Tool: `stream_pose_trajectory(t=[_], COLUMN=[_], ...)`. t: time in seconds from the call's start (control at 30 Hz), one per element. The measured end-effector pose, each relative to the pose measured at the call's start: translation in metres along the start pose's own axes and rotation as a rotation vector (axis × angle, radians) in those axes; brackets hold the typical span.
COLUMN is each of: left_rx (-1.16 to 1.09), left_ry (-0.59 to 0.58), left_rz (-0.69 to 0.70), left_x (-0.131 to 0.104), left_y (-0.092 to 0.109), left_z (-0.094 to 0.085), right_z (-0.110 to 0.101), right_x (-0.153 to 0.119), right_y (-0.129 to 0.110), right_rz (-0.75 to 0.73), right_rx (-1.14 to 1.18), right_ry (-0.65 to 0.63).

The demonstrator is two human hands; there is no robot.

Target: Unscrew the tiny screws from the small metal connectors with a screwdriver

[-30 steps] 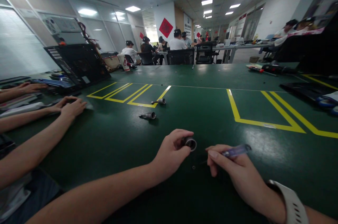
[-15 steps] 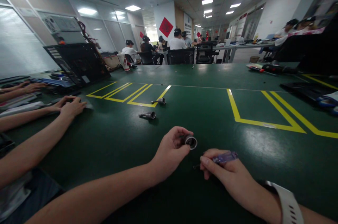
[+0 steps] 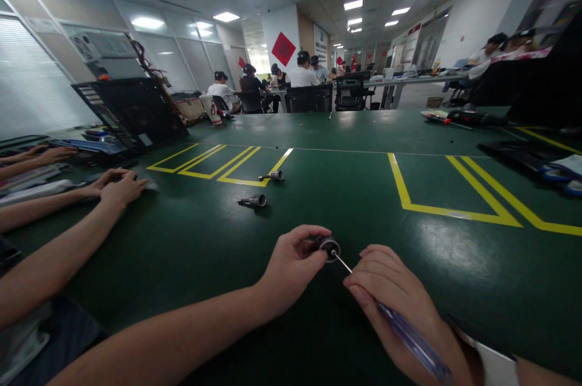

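Observation:
My left hand grips a cup-shaped metal connector between thumb and fingers, its round open end turned toward the right. In my right hand is a screwdriver with a clear purple handle; the fingers are closed round it. Its thin shaft points up and left, and the tip is at the mouth of the connector. How deep the tip reaches I cannot tell. A similar metal piece lies on the green table beyond my left hand, and another similar piece lies on yellow tape behind it.
Yellow tape outlines mark the table on both sides. At the left, a co-worker's hands rest near a black equipment case. A paper cup stands at the far edge. Tools and a black tray lie at the right.
My right hand has turned the screwdriver round, so its handle now points down and right and its tip meets the connector. My left hand holds the connector almost as before.

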State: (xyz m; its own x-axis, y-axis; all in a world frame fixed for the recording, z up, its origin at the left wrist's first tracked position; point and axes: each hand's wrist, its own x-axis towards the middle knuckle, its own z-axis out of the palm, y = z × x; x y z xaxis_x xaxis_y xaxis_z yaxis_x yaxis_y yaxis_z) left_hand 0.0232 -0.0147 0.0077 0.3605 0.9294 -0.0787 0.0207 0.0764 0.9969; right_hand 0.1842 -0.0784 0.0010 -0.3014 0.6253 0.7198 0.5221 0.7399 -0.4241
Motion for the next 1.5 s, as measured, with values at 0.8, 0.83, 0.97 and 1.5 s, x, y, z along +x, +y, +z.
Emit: stream_pose_trajectory(t=[0.8, 0.83, 0.97, 1.5], left_rx=[0.334, 0.33, 0.307, 0.218], left_ry=[0.007, 0.006, -0.009, -0.018], left_rz=[0.323, 0.322, 0.32, 0.284], left_x=[0.001, 0.001, 0.001, 0.0], left_y=[-0.009, -0.01, -0.01, -0.009], left_z=[-0.001, -0.001, 0.0, 0.002], right_z=[0.008, 0.008, 0.009, 0.012], right_x=[-0.002, -0.002, -0.003, -0.007], right_y=[0.002, 0.002, 0.004, 0.008], right_rz=[-0.044, -0.046, -0.05, -0.039], right_rx=[-0.07, -0.072, -0.067, -0.018], right_ry=[-0.019, -0.022, -0.04, -0.103])
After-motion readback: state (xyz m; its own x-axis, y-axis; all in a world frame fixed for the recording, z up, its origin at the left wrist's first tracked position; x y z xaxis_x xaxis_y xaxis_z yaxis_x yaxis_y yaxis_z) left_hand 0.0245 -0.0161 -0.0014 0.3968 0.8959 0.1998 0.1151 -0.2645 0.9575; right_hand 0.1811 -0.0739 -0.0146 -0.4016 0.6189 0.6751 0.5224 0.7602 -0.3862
